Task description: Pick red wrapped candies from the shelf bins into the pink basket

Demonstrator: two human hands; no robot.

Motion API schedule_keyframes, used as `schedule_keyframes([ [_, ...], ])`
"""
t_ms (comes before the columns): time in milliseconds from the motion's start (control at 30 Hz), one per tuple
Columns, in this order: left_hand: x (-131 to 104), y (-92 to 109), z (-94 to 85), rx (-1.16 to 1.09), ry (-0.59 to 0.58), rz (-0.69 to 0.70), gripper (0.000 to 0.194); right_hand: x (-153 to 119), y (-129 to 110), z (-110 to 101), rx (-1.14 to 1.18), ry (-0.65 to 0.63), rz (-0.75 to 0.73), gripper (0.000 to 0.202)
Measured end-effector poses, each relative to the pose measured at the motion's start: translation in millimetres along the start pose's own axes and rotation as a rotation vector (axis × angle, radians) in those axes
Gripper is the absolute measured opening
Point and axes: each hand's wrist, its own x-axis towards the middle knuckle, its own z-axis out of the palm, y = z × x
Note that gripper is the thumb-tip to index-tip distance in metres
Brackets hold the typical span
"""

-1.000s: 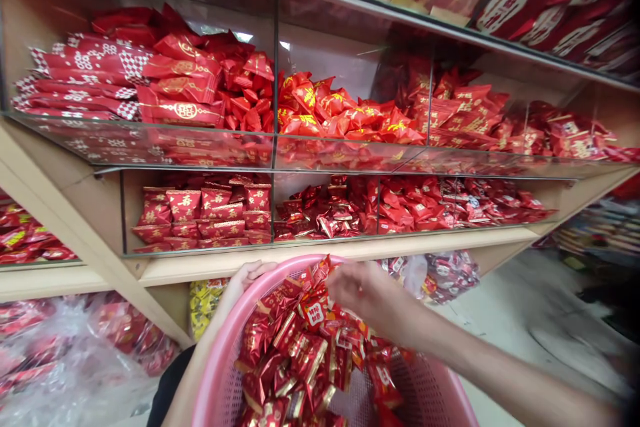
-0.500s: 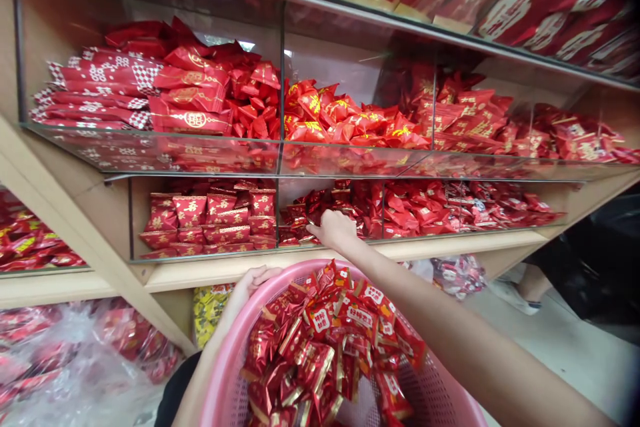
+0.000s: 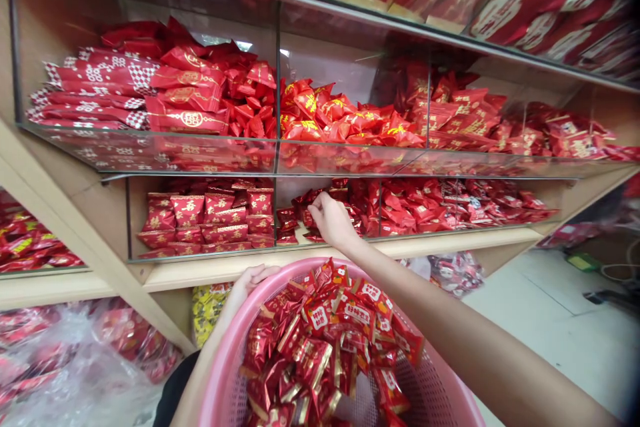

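Observation:
My left hand (image 3: 250,281) is closed around the far left rim of a pink plastic basket (image 3: 220,353). Inside the basket lies a heap of red and gold wrapped candies (image 3: 310,353). My right hand (image 3: 334,220) reaches over the basket into a compartment of the lower shelf, its fingers curled together among dark red wrapped candies (image 3: 287,219). Whatever sits between those fingertips is too hidden to make out. A patch of pale shelf bottom shows just below the fingertips. Left of a glass divider stand neatly stacked red packets (image 3: 225,217).
Clear glass panels (image 3: 210,155) front and divide the shelves. Above, red and yellow packets (image 3: 345,117) fill another row. A wooden shelf edge (image 3: 200,271) runs behind the basket. Plastic bags of goods (image 3: 75,360) lie at lower left, and a yellow bag (image 3: 210,310) sits under the shelf.
My right hand has risen slightly, and some candies under it have shifted, baring pale shelf bottom. The basket and left hand stay put. A person's foot at the right is out of view now.

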Motion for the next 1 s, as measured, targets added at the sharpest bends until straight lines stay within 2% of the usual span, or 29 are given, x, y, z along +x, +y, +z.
schedule_keyframes([
  [133, 0, -2, -0.2, -0.011, 0.002, 0.009, 0.028, -8, 7, -20, 0.256, 0.061, -0.074, 0.017],
  [300, 1, -2, 0.5, -0.013, 0.025, 0.021, 0.027, -40, 19, -42, 0.512, 0.033, -0.034, 0.024],
  [500, -2, 0, 2.9, -0.003, 0.028, 0.011, 0.028, -90, 28, -50, 0.884, -0.253, 0.209, 0.025],
  [567, -1, -1, 2.2, -0.009, 0.03, 0.011, 0.027, -101, 30, -51, 0.991, -0.258, 0.295, 0.024],
  [767, -1, -2, 0.9, 0.022, 0.003, 0.037, 0.026, -130, 42, -56, 1.314, -0.183, 0.736, 0.019],
  [833, -3, -2, 3.1, 0.012, 0.033, 0.039, 0.027, -140, 45, -58, 1.379, -0.185, 0.773, 0.016],
  [1000, -7, -5, 9.1, -0.013, 0.091, 0.047, 0.03, -159, 48, -58, 1.35, -0.25, 0.682, 0.021],
])
